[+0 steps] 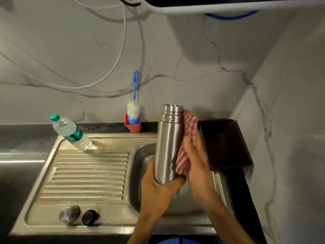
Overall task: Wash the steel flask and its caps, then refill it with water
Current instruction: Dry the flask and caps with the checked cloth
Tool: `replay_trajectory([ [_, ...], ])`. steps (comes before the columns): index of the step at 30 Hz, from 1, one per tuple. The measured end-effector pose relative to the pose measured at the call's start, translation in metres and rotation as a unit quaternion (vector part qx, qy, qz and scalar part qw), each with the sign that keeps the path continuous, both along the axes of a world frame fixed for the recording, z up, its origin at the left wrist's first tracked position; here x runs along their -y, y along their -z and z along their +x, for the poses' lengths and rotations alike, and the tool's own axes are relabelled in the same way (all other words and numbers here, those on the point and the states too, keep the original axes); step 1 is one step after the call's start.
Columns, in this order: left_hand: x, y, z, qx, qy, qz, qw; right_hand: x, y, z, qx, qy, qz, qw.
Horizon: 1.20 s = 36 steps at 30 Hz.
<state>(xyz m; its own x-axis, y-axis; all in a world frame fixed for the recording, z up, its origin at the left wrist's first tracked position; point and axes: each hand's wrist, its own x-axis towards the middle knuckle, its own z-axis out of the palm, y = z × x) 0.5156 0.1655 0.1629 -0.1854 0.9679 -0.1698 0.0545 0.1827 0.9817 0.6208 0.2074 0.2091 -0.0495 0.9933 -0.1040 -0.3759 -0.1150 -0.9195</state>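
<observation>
The steel flask (pixel 168 143) stands upright and uncapped over the sink basin (pixel 140 161). My left hand (pixel 158 184) grips its base from below. My right hand (pixel 194 162) presses a red-and-white striped cloth (pixel 189 136) against the flask's right side, fingers fairly straight. On the sink's near ledge sit the steel outer cap (pixel 69 213) and the black inner cap (pixel 90 217), side by side.
A plastic water bottle (pixel 70 132) with a green cap stands at the back of the ribbed drainboard (pixel 88 175). A blue bottle brush (pixel 134 106) sits in a red holder (pixel 133 126) by the wall. A dark tray (pixel 225 145) lies right of the sink.
</observation>
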Motion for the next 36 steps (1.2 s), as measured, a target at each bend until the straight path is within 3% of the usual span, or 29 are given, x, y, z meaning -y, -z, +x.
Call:
replay_trajectory([
  [3, 0.000, -0.005, -0.008, 0.103, 0.051, -0.036, 0.993, 0.006, 0.018, -0.002, 0.076, -0.013, 0.073, 0.994],
  [6, -0.010, -0.021, -0.012, 0.120, 0.163, -0.056, 0.978, -0.002, 0.021, 0.008, 0.110, -0.016, 0.105, 0.988],
  [10, -0.031, -0.017, -0.013, 0.190, 0.061, -0.117, 0.973, -0.007, 0.014, 0.019, 0.157, -0.019, 0.110, 0.981],
  [13, -0.039, -0.016, -0.008, 0.221, 0.036, -0.068, 0.972, -0.008, 0.011, 0.022, 0.351, -0.035, 0.221, 0.909],
  [17, -0.046, -0.033, -0.011, 0.381, 0.036, 0.017, 0.924, -0.011, 0.007, 0.027, 0.500, -0.017, 0.319, 0.805],
  [18, -0.050, -0.035, -0.013, 0.397, 0.040, 0.014, 0.917, -0.009, 0.010, 0.029, 0.491, -0.016, 0.330, 0.806],
  [22, -0.061, -0.040, -0.027, 0.351, 0.029, 0.004, 0.936, 0.000, 0.020, 0.035, 0.403, -0.028, 0.292, 0.867],
  [23, -0.063, -0.045, -0.029, 0.335, 0.035, 0.002, 0.941, 0.000, 0.020, 0.037, 0.427, -0.030, 0.304, 0.851],
  [24, -0.065, -0.050, -0.030, 0.332, 0.040, -0.001, 0.943, 0.000, 0.019, 0.038, 0.479, -0.033, 0.329, 0.813],
  [26, -0.070, -0.057, -0.029, 0.339, 0.042, -0.006, 0.940, 0.000, 0.023, 0.036, 0.586, -0.034, 0.392, 0.708],
  [27, -0.073, -0.060, -0.028, 0.332, 0.036, -0.011, 0.943, 0.002, 0.025, 0.034, 0.608, -0.031, 0.413, 0.678],
  [28, -0.075, -0.062, -0.026, 0.322, 0.028, -0.014, 0.946, 0.003, 0.027, 0.031, 0.608, -0.022, 0.418, 0.675],
  [29, -0.076, -0.062, -0.024, 0.312, 0.019, -0.008, 0.950, 0.005, 0.028, 0.028, 0.591, -0.009, 0.404, 0.698],
  [30, -0.077, -0.061, -0.022, 0.300, 0.009, 0.006, 0.954, 0.006, 0.026, 0.025, 0.543, -0.003, 0.365, 0.756],
  [32, -0.078, -0.061, -0.020, 0.270, -0.003, 0.026, 0.962, 0.004, 0.017, 0.018, 0.315, -0.034, 0.207, 0.925],
  [33, -0.080, -0.061, -0.019, 0.259, -0.003, 0.033, 0.965, 0.002, 0.011, 0.017, 0.170, -0.060, 0.109, 0.978],
  [34, -0.081, -0.063, -0.019, 0.253, 0.001, 0.042, 0.967, -0.002, 0.006, 0.017, 0.059, -0.083, 0.014, 0.995],
  [36, -0.085, -0.066, -0.021, 0.257, 0.015, 0.045, 0.965, -0.007, 0.005, 0.020, -0.050, -0.121, -0.111, 0.985],
])
